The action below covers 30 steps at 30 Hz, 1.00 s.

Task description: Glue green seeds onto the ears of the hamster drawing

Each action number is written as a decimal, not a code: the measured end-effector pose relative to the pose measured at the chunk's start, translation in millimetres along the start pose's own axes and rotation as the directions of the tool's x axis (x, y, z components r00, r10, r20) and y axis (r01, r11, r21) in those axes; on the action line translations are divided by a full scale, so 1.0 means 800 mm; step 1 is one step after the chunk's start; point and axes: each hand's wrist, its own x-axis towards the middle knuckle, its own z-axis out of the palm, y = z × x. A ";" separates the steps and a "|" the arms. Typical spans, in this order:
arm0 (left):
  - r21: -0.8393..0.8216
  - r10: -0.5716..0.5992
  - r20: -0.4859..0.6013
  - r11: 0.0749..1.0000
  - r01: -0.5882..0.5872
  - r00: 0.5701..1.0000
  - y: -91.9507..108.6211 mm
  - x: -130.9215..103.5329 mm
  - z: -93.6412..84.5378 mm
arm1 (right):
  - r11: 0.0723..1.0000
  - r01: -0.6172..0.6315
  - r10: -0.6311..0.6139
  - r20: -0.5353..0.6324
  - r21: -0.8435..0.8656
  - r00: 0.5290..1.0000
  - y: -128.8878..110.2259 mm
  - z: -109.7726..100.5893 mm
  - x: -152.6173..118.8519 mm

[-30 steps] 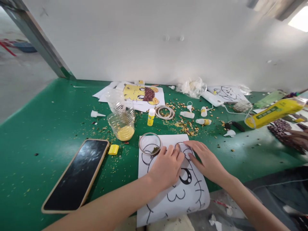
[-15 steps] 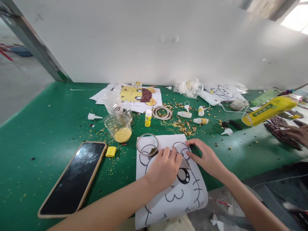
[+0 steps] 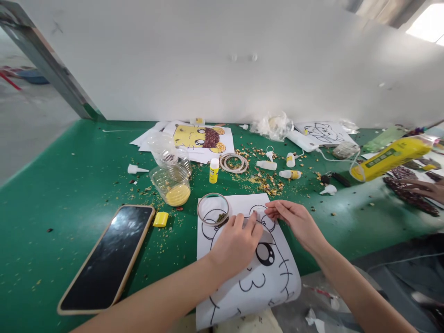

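Note:
A white sheet with a black line drawing of an animal face (image 3: 253,282) lies in front of me, its near edge curling over the table edge. My left hand (image 3: 239,238) rests on it over the drawn forehead, fingers apart. Beside the drawing's right ear, my right hand (image 3: 289,217) has its thumb and fingers pinched together; whatever is between them is too small to tell. A round clear dish (image 3: 212,209) with a few green beans sits on the sheet's upper left, close to my left fingertips. A small dark speck shows near my left index fingertip.
A phone (image 3: 107,259), a yellow cap (image 3: 160,219) and a cup of yellow grains (image 3: 177,194) are at left. Behind the sheet stand a glue bottle (image 3: 214,170), rings (image 3: 234,163) and scattered seeds. Another person's hand (image 3: 428,188) touches dark beans at far right.
My right hand has drawn its thumb and fingers together and shifted slightly off the drawn ear. My left hand has stayed nearly in place.

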 end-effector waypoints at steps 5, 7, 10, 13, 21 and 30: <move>-0.072 -0.030 -0.049 0.997 0.026 0.998 -0.002 0.000 0.003 | 0.920 -0.192 0.162 0.114 0.341 0.980 -0.009 0.003 -0.007; -0.162 -0.079 -0.100 0.985 0.062 0.992 -0.008 0.001 0.004 | 0.867 -0.250 0.186 0.186 0.432 0.965 -0.014 0.006 -0.012; -0.266 -0.153 -0.222 0.960 0.091 0.963 -0.020 0.003 0.003 | 0.803 -0.305 0.185 0.271 0.513 0.945 -0.021 0.011 -0.022; -0.288 -0.159 -0.305 0.955 0.069 0.939 -0.029 0.004 -0.001 | 0.781 -0.312 0.155 0.316 0.541 0.936 -0.026 0.016 -0.029; -0.215 0.000 -0.320 0.974 -0.073 0.948 -0.023 0.002 -0.008 | 0.900 -0.131 0.068 0.163 0.417 0.984 -0.028 0.018 -0.023; -0.161 0.095 -0.300 0.976 -0.148 0.949 -0.024 0.003 -0.006 | 0.920 -0.117 0.024 0.243 0.374 0.970 -0.023 0.028 -0.012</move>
